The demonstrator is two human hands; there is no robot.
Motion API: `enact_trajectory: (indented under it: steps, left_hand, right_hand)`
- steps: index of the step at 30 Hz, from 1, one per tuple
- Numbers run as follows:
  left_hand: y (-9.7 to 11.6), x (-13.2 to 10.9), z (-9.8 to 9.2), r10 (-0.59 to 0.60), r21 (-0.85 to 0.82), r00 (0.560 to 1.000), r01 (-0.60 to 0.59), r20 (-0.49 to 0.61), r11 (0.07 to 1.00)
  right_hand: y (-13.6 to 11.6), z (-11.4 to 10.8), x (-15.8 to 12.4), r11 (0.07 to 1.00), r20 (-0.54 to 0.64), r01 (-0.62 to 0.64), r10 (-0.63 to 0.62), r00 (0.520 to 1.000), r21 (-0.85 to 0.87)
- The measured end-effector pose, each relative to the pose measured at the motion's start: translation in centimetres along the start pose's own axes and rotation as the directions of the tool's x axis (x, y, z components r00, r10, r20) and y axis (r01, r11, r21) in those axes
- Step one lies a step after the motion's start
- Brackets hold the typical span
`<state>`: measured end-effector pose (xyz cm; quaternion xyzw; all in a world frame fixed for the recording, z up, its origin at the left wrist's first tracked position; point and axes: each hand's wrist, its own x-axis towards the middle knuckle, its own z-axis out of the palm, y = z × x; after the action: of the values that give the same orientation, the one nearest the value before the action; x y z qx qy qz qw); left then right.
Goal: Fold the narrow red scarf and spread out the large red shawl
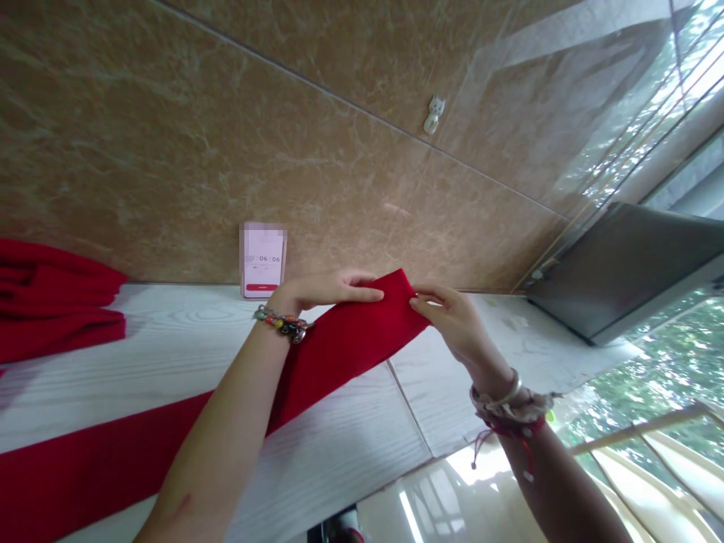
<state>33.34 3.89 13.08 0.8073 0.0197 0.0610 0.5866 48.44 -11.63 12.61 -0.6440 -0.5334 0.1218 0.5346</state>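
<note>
A long red cloth strip (345, 343) runs from the lower left across the white wood-grain table (186, 339) up to my hands. My left hand (325, 290) lies over the strip's far end, fingers closed on its upper edge. My right hand (449, 317) pinches the end's right corner between thumb and fingers. The end is lifted slightly off the table. Both wrists wear bracelets.
A phone (263, 260) showing a timer leans upright against the brown marbled wall (226, 136) behind my hands. A pile of red fabric (53, 298) sits at the far left. A grey window sill (622, 264) and window lie to the right. The table edge runs near bottom.
</note>
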Motion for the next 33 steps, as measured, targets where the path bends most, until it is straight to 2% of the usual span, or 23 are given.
enact_trajectory:
  steps: [2,3,4,7,9,11,14,17,20,23,26,29,31,33]
  left_hand:
    - [-1.6,1.1,0.4,-0.175,0.191,0.981,0.157,0.081,0.969]
    - [-2.6,1.8,0.7,-0.314,0.332,0.945,0.269,0.091,0.904]
    - [-3.6,2.5,1.1,-0.413,0.459,0.909,0.346,0.051,0.818]
    - [-5.9,4.4,2.6,-0.492,0.583,0.87,0.413,-0.025,0.7]
    - [-6.2,5.1,3.4,-0.496,0.638,0.864,0.431,-0.087,0.638]
    - [-5.6,5.3,4.3,-0.477,0.697,0.863,0.443,-0.163,0.564]
    - [-4.1,4.9,6.2,-0.432,0.754,0.873,0.438,-0.227,0.49]
    - [-3.4,3.6,9.2,-0.374,0.795,0.898,0.396,-0.231,0.459]
    - [-4.2,1.6,12.3,-0.228,0.856,0.927,0.364,-0.296,0.367]
    - [-6.0,-0.1,14.2,-0.138,0.882,0.93,0.366,-0.34,0.296]
    - [-7.5,-1.1,14.4,-0.095,0.883,0.927,0.374,-0.362,0.284]
    - [-8.3,-1.7,13.4,-0.061,0.891,0.93,0.364,-0.361,0.27]
    - [-8.6,-2.4,12.5,-0.076,0.901,0.935,0.354,-0.347,0.251]
    - [-8.7,-3.2,11.5,-0.113,0.907,0.938,0.345,-0.327,0.24]
  right_hand:
    - [2.9,0.5,-0.5,0.996,-0.004,-0.083,0.084,0.996,0.032]
    - [4.6,0.6,-0.8,0.991,-0.003,-0.134,0.134,0.991,0.025]
    - [6.3,0.7,-1.2,0.984,-0.012,-0.177,0.177,0.984,0.002]
    - [11.0,0.4,-2.7,0.959,-0.071,-0.257,0.25,0.966,-0.121]
    - [13.2,0.0,-3.7,0.944,-0.079,-0.28,0.27,0.96,-0.178]
    - [14.4,-0.2,-4.5,0.93,-0.068,-0.317,0.309,0.949,-0.184]
    - [14.7,-0.4,-4.8,0.908,-0.043,-0.384,0.382,0.923,-0.166]
    - [14.1,-0.4,-4.6,0.897,-0.023,-0.403,0.406,0.914,-0.182]
    - [13.2,-0.6,-4.3,0.898,-0.012,-0.415,0.418,0.908,-0.148]
    - [12.4,-0.8,-4.0,0.889,0.023,-0.459,0.459,0.888,-0.01]
    - [11.6,-1.1,-3.6,0.857,0.087,-0.498,0.49,0.867,0.135]
    - [11.0,-1.3,-3.3,0.854,0.1,-0.48,0.469,0.877,0.2]
    - [11.0,-1.3,-3.4,0.881,0.097,-0.44,0.429,0.898,0.175]
    - [11.4,-1.2,-3.7,0.91,0.083,-0.409,0.403,0.911,0.064]
